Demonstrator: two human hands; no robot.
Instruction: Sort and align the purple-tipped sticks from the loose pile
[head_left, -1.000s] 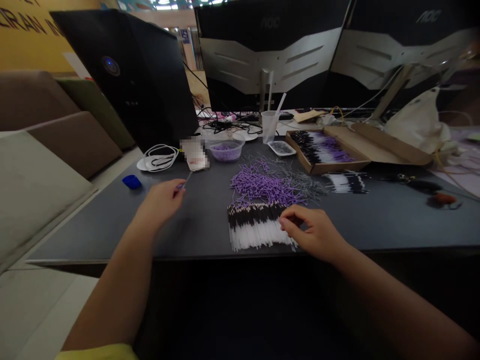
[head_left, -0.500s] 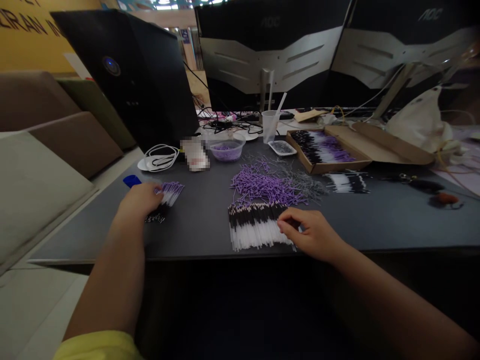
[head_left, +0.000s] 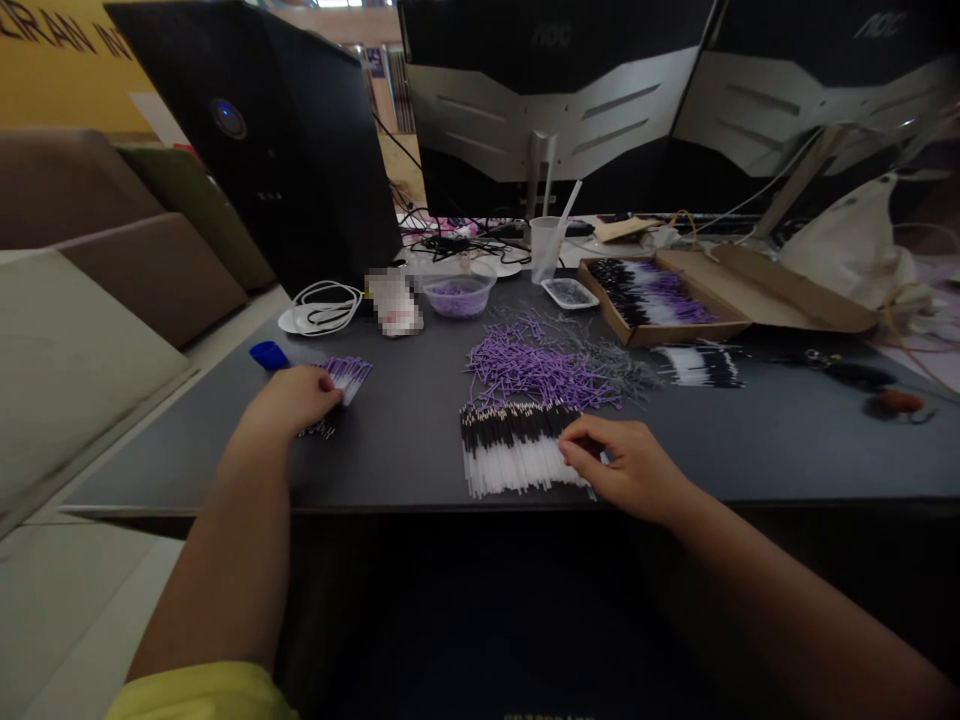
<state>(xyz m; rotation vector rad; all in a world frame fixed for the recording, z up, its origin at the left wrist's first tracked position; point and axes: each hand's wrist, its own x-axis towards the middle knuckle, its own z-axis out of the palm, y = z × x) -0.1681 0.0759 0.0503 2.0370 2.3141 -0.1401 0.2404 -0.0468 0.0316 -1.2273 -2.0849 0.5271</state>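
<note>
On the left of the desk, my left hand [head_left: 294, 400] rests over a small row of thin clear-and-black sticks with purple ends [head_left: 351, 374]. Its thumb and fingers are closed together at the row; whatever lies between them is hidden. My right hand [head_left: 626, 462] is at the right end of a wide row of clear tubes with black, metal-tipped tops [head_left: 517, 450]. Thumb and forefinger meet in a pinch there, and I cannot make out what is in it. Behind this row lies a heap of small purple sticks [head_left: 536, 362], with grey ones [head_left: 626, 368] beside it.
A blue cap-like piece [head_left: 268, 355] lies behind my left hand. Farther back are a clear bowl [head_left: 472, 295] of purple pieces, a plastic cup [head_left: 545, 250], a white tray [head_left: 570, 294] and an open cardboard box [head_left: 675, 335] of finished-looking sticks. Monitors [head_left: 555, 110] and a computer tower [head_left: 300, 150] stand behind.
My left hand has shifted slightly right along the purple-ended sticks, uncovering more of the blue piece. The right hand keeps its pinch at the row's end. The view has shifted a little.
</note>
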